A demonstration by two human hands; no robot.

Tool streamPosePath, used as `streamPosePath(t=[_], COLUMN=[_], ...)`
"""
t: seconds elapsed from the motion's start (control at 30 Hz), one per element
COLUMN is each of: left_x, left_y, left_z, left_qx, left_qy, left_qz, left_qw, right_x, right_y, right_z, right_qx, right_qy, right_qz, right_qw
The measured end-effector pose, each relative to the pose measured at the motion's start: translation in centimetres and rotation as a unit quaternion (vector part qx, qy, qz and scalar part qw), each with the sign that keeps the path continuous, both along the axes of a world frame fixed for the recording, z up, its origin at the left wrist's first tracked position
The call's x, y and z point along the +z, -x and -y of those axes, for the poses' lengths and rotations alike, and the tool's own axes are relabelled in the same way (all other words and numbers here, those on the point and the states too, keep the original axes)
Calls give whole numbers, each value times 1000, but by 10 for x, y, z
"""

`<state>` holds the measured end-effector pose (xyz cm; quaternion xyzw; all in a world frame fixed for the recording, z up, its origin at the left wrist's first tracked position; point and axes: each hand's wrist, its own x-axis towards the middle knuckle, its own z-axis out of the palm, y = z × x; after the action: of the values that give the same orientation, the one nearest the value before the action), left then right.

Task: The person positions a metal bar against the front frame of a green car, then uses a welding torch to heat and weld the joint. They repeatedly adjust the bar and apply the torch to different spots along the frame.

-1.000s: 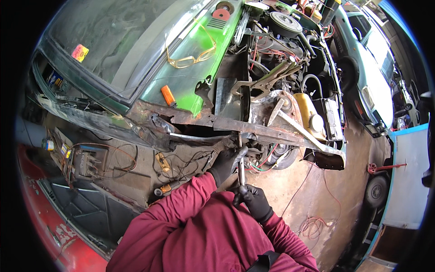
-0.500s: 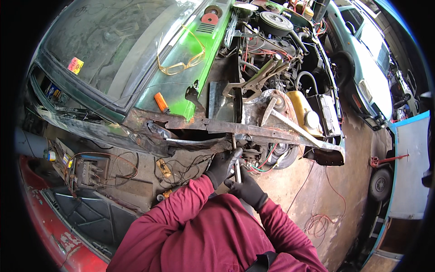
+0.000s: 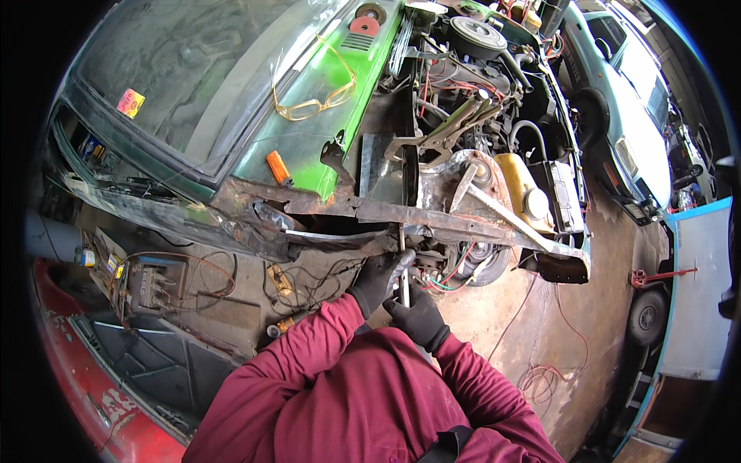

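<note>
I stand over a stripped green car body with its engine bay open. Both my hands wear black gloves below maroon sleeves. My left hand (image 3: 380,279) and my right hand (image 3: 417,316) are closed together on a thin metal bar tool (image 3: 403,266) that stands nearly upright. Its upper end meets the rusty cross rail (image 3: 370,210) at the car's edge. My left hand sits higher on the tool, right under the rail; my right hand grips lower down.
Yellow safety glasses (image 3: 312,104) and an orange marker (image 3: 278,167) lie on the green panel. Locking pliers (image 3: 444,135) clamp sheet metal by the engine. Loose wiring and a fuse box (image 3: 150,282) hang at left. A red car part (image 3: 93,393) lies lower left, a pale car (image 3: 629,131) at right.
My view has shifted and closed in on the rail. Both hands have risen with the tool, and the left hand now sits right beneath the rusty rail.
</note>
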<state>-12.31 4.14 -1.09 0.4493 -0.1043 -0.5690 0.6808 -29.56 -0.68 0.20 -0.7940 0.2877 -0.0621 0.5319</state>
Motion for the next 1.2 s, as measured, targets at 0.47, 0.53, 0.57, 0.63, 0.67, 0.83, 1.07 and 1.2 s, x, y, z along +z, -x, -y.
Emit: streamPosePath(t=[0.47,0.53,0.57,0.63,0.67,0.83,1.07,1.2], left_x=[15,25,31,47,54,74,28,2], left_y=[-13,-24,-33,-44,-50,-79,-122,-153], left_z=[-2,-6,-12,-28,-35,-59,-15,14], left_qx=[-73,-142,-196,-140,-71,73,77,-166], left_qy=[-51,-103,-157,-153,-118,-90,-95,-226], left_qz=[-12,101,205,299,379,712,831,806], left_qw=[996,979,946,931,915,692,543,521], right_x=[47,59,67,88,100,146,159,134], right_y=[-15,-12,-11,-1,4,13,-20,-49], right_z=[-4,-3,-1,-1,1,54,155,190], right_qx=[-93,-73,-67,-118,-137,-176,-142,-130], right_qy=[-123,-86,-65,-75,-75,239,515,552], right_qz=[-51,-52,-80,-17,15,84,45,-5], right_qw=[987,992,992,990,988,951,844,824])
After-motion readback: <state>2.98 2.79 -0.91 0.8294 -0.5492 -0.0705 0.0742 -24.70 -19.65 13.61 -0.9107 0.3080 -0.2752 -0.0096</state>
